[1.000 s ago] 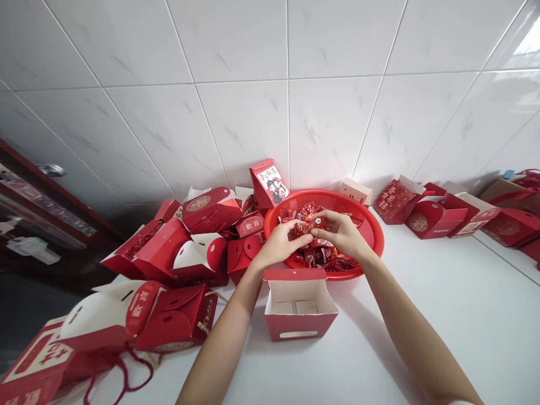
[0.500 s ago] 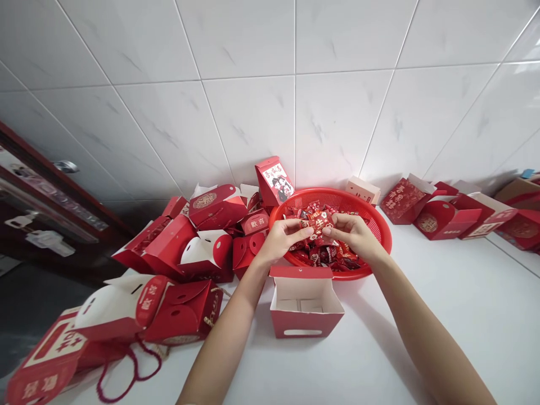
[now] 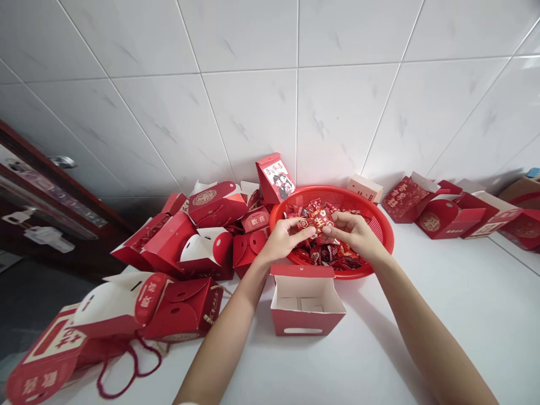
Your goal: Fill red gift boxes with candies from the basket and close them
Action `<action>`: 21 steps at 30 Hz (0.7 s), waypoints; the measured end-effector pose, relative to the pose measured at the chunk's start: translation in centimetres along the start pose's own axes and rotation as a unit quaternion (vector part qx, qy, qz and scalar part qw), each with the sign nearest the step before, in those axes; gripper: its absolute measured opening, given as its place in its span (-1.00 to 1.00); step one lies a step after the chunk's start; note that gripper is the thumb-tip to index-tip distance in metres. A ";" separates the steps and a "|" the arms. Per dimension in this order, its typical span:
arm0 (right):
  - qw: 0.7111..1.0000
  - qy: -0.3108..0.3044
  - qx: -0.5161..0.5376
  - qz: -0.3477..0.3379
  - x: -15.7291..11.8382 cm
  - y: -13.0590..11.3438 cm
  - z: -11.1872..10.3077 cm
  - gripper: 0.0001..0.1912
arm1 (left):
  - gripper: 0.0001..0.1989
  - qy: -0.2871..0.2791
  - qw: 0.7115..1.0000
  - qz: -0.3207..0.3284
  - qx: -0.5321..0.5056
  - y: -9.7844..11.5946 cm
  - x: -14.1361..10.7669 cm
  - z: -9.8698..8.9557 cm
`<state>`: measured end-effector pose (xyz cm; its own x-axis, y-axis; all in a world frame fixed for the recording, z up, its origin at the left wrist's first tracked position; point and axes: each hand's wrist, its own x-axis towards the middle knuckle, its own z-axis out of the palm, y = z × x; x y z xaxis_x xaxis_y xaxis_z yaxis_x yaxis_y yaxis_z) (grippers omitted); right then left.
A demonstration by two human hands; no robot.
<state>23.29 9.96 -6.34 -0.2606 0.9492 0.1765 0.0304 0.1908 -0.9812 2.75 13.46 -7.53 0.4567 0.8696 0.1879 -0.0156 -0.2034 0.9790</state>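
Note:
Over a red plastic basket point(image 3: 382, 225), my left hand point(image 3: 284, 239) and my right hand point(image 3: 356, 235) pinch red wrapped candy point(image 3: 315, 221) between thumbs and fingers. White characters show on its wrapper. Whether it is one piece or more I cannot tell, as the fingers cover its ends. Below the hands, many wrapped candies point(image 3: 333, 254) fill the basket. In front of the basket, between my forearms, stands a red box point(image 3: 307, 324) with its top open. The box is white inside, and its bottom flaps show with nothing on them.
Several red gift boxes point(image 3: 217, 205) crowd the left side, one with a purple cord handle point(image 3: 135, 368). A portrait box point(image 3: 276, 179) leans near the wall behind the basket. More boxes point(image 3: 449, 218) line the right. A dark cabinet with keys point(image 3: 48, 237) stands far left.
Both hands stay over the basket, still pinching the candy. The view has shifted slightly; the boxes and basket have not moved.

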 end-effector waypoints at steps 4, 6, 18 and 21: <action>0.996 -0.013 -0.091 0.001 0.1 0.3 -1.2 -0.65 | -0.55 0.020 1.000 0.000 -0.013 -0.2 0.1 0.1; 0.983 0.009 -0.183 -0.013 0.1 0.6 -2.3 -0.72 | -0.56 0.031 0.999 -0.003 -0.013 -0.2 0.1 0.1; 0.883 -0.099 -0.456 0.053 0.2 1.9 -2.6 -0.63 | -0.58 0.035 0.998 -0.022 -0.044 -0.3 0.0 -0.2; 0.885 -0.101 -0.453 0.041 0.3 2.1 -2.6 -0.67 | -0.57 0.039 0.997 -0.020 -0.068 -0.4 0.1 -0.1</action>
<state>25.76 11.32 -8.17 -0.3866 0.9222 -0.0003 0.7944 0.3328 -0.5080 2.67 13.66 -7.86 0.3895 0.9089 0.1489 -0.1222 -0.1093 0.9865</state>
